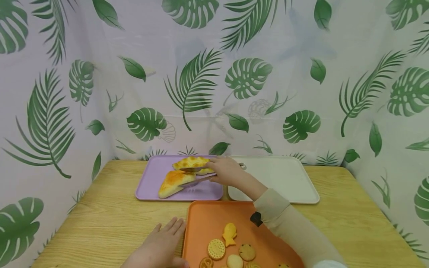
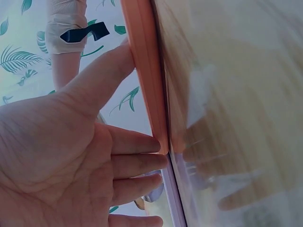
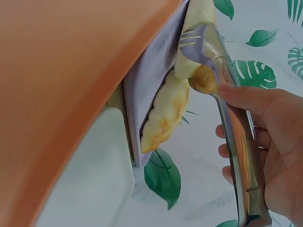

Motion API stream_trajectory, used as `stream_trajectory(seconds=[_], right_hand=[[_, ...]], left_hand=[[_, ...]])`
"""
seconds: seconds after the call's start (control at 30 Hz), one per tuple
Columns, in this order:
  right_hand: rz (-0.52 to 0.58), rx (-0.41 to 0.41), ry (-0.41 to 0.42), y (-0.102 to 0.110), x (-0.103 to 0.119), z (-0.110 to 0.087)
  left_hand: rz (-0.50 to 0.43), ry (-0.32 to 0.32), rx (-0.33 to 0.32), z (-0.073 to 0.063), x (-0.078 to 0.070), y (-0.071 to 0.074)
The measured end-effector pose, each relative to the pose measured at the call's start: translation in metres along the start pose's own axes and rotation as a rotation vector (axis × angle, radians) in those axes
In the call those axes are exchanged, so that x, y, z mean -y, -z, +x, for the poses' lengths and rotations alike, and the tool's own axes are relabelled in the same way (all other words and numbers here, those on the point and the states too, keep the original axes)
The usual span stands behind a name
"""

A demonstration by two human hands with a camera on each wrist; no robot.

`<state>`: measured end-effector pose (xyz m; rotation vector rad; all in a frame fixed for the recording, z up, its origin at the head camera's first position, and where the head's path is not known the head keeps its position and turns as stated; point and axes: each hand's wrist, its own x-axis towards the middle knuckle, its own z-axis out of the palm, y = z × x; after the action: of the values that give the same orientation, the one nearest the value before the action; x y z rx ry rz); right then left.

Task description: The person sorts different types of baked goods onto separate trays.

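Observation:
My right hand grips metal serving tongs over the purple tray. One tong tip is forked, the other spoon-shaped. The tips lie at a wedge-shaped bread with a browned top; whether they squeeze it I cannot tell. Behind it on the same tray is a longer, golden ridged bread, partly covered by the tongs and hand. My left hand lies at the left edge of the orange tray, fingers straight, its thumb and fingertips against the rim in the left wrist view.
Several cookies lie on the orange tray, among them a fish-shaped one, a round dotted one and a speckled one. A white tray stands right of the purple one. Leaf-printed cloth borders the wooden table.

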<state>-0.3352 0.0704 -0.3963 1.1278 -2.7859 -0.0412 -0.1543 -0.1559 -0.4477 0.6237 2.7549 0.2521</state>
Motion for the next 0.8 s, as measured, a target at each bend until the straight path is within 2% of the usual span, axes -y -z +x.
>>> stream_trajectory(seconds=[0.23,0.53,0.8], right_hand=[[0.007,-0.084,-0.004,0.013,-0.008,-0.022],[0.017,-0.238,0.053,0.033,-0.024,-0.07],[0.024,-0.261,0.025,0.041,-0.034,-0.117]], left_hand=[[0.011,-0.001,-0.016,0.0,-0.001,-0.002],[0.016,0.0,-0.017,0.0,-0.002,-0.001],[0.02,-0.002,-0.016,0.0,-0.001,0.0]])
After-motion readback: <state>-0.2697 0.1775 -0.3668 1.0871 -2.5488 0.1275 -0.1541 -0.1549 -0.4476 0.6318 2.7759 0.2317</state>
